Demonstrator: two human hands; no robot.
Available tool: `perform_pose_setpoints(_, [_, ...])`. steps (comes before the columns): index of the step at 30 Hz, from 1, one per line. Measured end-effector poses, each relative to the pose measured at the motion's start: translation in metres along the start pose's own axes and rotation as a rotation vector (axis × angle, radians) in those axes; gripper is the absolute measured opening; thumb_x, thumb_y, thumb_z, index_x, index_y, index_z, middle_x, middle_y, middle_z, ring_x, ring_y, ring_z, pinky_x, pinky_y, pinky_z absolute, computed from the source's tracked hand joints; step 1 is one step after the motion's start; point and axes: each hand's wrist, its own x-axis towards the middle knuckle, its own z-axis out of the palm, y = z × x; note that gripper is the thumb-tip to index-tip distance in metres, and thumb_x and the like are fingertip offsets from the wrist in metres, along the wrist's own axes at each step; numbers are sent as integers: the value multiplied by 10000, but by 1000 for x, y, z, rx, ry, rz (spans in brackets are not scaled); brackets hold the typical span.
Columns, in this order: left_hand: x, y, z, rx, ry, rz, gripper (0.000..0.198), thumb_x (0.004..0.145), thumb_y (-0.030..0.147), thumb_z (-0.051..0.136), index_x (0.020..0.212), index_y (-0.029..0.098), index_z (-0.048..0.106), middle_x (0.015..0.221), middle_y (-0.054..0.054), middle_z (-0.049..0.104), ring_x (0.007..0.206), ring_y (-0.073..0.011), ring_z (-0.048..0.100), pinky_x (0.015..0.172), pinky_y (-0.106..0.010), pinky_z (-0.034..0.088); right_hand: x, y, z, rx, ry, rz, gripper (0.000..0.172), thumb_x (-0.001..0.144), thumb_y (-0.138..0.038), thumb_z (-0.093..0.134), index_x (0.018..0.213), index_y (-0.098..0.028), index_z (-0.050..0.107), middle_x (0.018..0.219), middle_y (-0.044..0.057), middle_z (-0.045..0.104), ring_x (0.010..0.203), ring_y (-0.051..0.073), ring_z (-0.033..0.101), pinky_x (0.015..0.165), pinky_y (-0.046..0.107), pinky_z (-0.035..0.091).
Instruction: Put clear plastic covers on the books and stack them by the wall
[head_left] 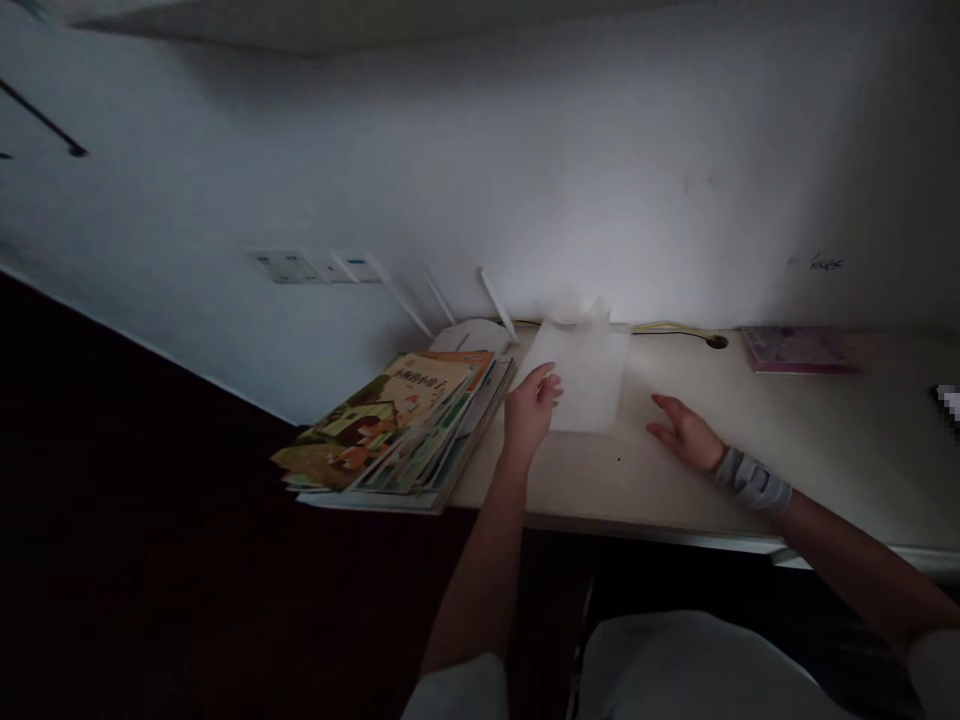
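A white sheet of paper (586, 380) lies on the pale desk (825, 450), its far end curled up against the wall. My left hand (529, 410) rests at the sheet's left edge with fingers loosely curved and touching it. My right hand (684, 432) lies flat on the desk just right of the sheet, fingers stretched toward it; a grey strap wraps that wrist. A stack of colourful picture books (390, 430) sits fanned out at the desk's left end, just left of my left hand.
A pink book (799, 350) lies at the back right near the wall. A cable runs along the wall to a dark hole (716, 342) in the desk. A white router with antennas (472, 330) stands behind the books. Wall sockets (315, 268) sit above left.
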Motion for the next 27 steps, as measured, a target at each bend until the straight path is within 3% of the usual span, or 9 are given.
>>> perform_pose_setpoints(4, [-31,38,20,-553,-119,-83,485,797,488,555,1178,189,568,849,-44,691,698,-166,681,593,-275,548,4,-3,-30,564,153,266,546,736,-413,665,1218,-211,510,1141,98,625,1012,189,610,907,375,486])
perform_pose_setpoints(9, [-70,53,59,-696,-278,-248,544,840,550,468,1229,171,509,920,-110,701,751,-192,692,640,-326,565,-26,-5,-75,993,186,368,295,642,-353,758,886,-220,661,862,6,706,787,131,654,711,247,529])
perform_pose_setpoints(12, [-92,48,84,-449,-271,-133,552,859,526,450,1293,185,447,1216,-171,600,1049,-249,626,841,-423,532,-52,6,-95,997,249,467,200,599,-287,791,712,-187,659,697,2,689,601,111,625,520,203,491])
perform_pose_setpoints(15, [-113,50,107,-86,-165,162,576,833,426,552,1343,209,394,1458,-157,360,1352,-273,329,1080,-486,326,-72,18,-105,909,292,535,208,598,-297,797,634,-181,628,591,-16,647,481,87,559,434,191,437])
perform_pose_setpoints(17, [-125,59,120,28,-217,323,567,860,378,527,1371,203,351,1468,-154,342,1382,-261,269,1115,-489,267,-80,23,-106,871,285,568,248,583,-332,806,608,-178,614,573,-23,637,468,82,546,441,197,431])
perform_pose_setpoints(19, [-134,73,133,30,-347,415,581,888,363,487,1403,188,281,1446,-169,371,1357,-256,324,1100,-483,302,-85,24,-105,840,265,553,258,585,-361,805,602,-174,629,563,-30,631,470,81,539,472,209,437])
perform_pose_setpoints(22, [-140,95,150,-33,-483,444,719,864,408,530,1435,150,177,1461,-214,321,1355,-287,321,1082,-486,327,-86,20,-101,810,229,455,241,670,-414,748,658,-181,692,607,-16,659,535,111,581,591,257,483])
perform_pose_setpoints(25, [-139,111,160,-146,-520,406,832,816,416,597,1442,123,133,1442,-232,343,1351,-300,325,1081,-482,328,-84,13,-96,847,154,394,304,764,-494,640,760,-203,728,749,20,710,692,170,651,710,317,515])
perform_pose_setpoints(27, [-136,115,162,-233,-513,357,806,807,391,608,1434,134,171,1423,-213,383,1339,-288,351,1081,-468,334,-81,10,-93,872,129,381,340,773,-533,611,787,-213,727,801,29,719,743,186,664,707,326,529])
